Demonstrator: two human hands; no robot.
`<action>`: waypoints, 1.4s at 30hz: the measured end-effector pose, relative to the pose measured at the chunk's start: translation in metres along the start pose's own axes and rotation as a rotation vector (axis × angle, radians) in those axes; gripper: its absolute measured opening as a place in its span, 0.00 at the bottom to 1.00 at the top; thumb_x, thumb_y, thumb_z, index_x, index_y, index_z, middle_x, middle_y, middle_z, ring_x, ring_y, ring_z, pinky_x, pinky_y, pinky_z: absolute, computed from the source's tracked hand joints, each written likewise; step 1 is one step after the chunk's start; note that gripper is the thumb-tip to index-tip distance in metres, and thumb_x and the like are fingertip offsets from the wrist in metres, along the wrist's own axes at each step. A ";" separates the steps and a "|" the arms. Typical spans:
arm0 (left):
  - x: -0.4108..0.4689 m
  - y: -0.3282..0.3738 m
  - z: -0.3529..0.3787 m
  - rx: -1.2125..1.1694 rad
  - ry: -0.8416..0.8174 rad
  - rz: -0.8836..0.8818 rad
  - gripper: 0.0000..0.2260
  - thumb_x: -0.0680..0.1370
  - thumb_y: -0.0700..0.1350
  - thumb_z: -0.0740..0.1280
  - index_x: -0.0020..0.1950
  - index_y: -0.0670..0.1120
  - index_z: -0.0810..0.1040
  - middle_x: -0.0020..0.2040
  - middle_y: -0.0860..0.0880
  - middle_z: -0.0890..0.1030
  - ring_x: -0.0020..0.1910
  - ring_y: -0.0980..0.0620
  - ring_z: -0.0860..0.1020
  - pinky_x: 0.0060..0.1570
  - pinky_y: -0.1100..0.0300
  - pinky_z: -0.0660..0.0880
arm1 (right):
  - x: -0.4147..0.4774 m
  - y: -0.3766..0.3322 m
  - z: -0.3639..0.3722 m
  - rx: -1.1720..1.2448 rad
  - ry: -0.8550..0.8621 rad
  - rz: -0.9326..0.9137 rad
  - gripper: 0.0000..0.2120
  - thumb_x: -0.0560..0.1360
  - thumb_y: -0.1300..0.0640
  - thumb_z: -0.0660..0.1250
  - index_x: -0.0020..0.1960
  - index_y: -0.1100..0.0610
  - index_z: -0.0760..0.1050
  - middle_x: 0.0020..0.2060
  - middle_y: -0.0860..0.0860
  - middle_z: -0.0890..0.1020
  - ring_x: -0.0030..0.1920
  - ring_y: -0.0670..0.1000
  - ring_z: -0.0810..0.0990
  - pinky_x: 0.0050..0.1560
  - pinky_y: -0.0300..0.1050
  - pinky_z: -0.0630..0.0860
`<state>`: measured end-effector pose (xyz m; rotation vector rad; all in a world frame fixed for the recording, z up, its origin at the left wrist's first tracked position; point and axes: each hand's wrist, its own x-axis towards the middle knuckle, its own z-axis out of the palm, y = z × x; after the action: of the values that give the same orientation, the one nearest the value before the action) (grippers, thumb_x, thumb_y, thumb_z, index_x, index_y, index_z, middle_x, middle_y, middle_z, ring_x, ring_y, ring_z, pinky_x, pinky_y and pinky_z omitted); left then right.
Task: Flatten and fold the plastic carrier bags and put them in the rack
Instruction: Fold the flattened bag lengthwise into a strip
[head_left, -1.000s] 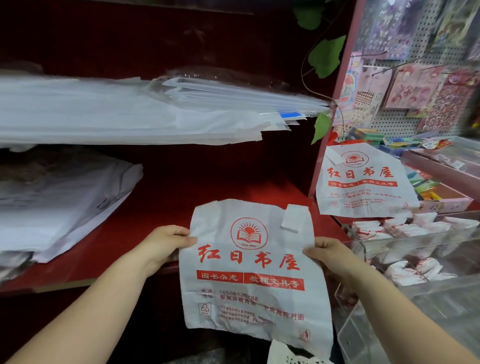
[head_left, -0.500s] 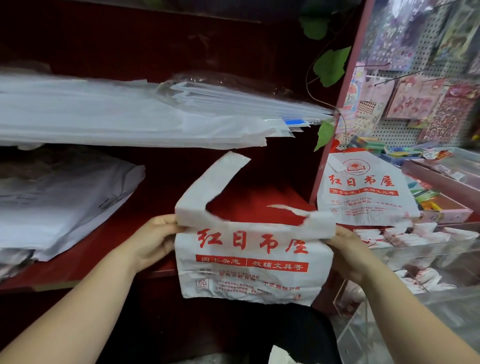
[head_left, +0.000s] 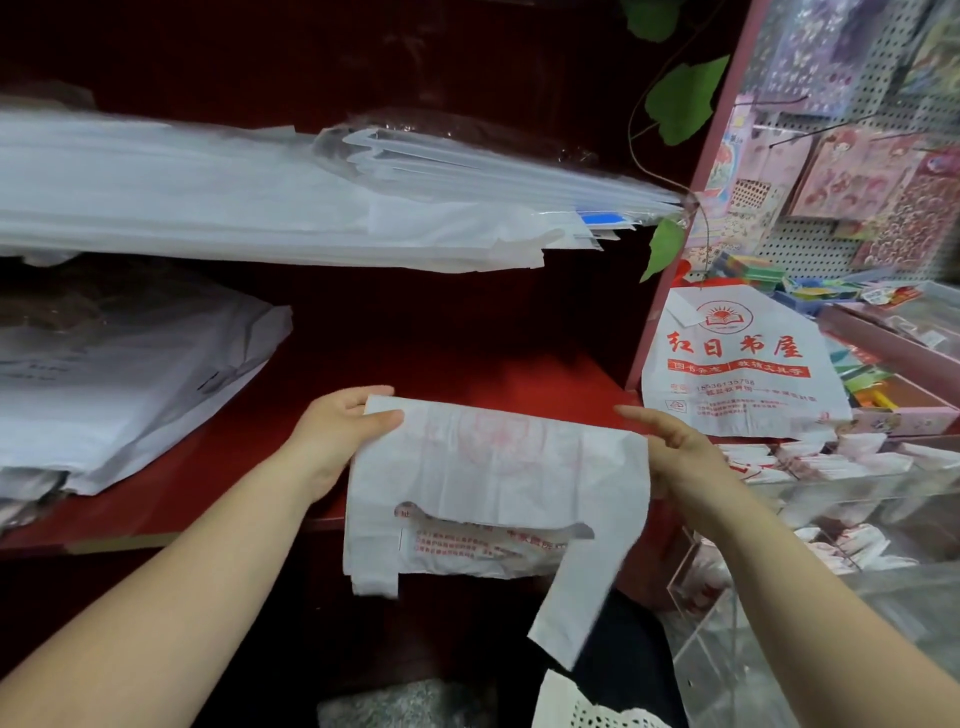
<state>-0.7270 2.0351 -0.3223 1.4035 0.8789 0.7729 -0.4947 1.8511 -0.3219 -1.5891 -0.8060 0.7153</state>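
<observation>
The left hand (head_left: 337, 441) grips the upper left corner of a white plastic carrier bag (head_left: 493, 467), thumb on top and fingers curled underneath. The right hand (head_left: 680, 457) is at the bag's upper right corner with its fingers (head_left: 636, 415) reaching leftwards, nearly straight. Its thumb is hidden behind the plastic, so I cannot tell whether it pinches the bag or only touches it.

The bag hangs in the air just in front of the front edge of the red shelf (head_left: 493, 371), towards the shelf's right end. It is doubled over, the top half flopped down towards the camera (the red print shows only faintly through the plastic). One handle strip (head_left: 571, 603) dangles from the lower right and a shorter one (head_left: 371, 571) from the lower left.

To the right, a second printed bag (head_left: 727, 364) lies spread flat, its lower edge just above the clear acrylic rack (head_left: 857, 582), which holds rows of small folded bags (head_left: 810, 460). A pile of white sheets (head_left: 114, 395) sits on the left of the red shelf, and a long stack of white bags (head_left: 208, 208) sits above. A pegboard (head_left: 862, 104) of stickers stands at far right.
</observation>
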 end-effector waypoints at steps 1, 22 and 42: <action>0.000 0.001 0.000 0.001 0.015 0.006 0.06 0.75 0.35 0.66 0.47 0.46 0.77 0.44 0.47 0.81 0.36 0.55 0.80 0.33 0.65 0.77 | 0.002 0.002 0.000 0.014 0.037 0.006 0.11 0.76 0.65 0.61 0.53 0.52 0.74 0.36 0.58 0.74 0.32 0.51 0.74 0.24 0.32 0.72; 0.070 -0.028 -0.008 0.275 0.321 -0.081 0.15 0.76 0.52 0.65 0.40 0.40 0.74 0.38 0.41 0.73 0.38 0.47 0.71 0.38 0.58 0.67 | 0.079 0.013 0.050 -0.725 0.290 0.014 0.26 0.75 0.49 0.63 0.25 0.56 0.56 0.22 0.49 0.60 0.24 0.48 0.58 0.27 0.41 0.54; 0.061 -0.050 0.024 1.373 -0.102 0.054 0.23 0.82 0.50 0.44 0.76 0.49 0.44 0.77 0.50 0.44 0.75 0.54 0.41 0.71 0.54 0.39 | 0.100 0.013 0.125 -1.164 -0.072 -0.456 0.28 0.77 0.47 0.48 0.72 0.61 0.59 0.74 0.59 0.54 0.74 0.57 0.52 0.72 0.49 0.47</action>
<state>-0.6796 2.0747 -0.3764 2.6124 1.3699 0.0115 -0.5366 2.0024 -0.3559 -2.2369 -1.7504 -0.1127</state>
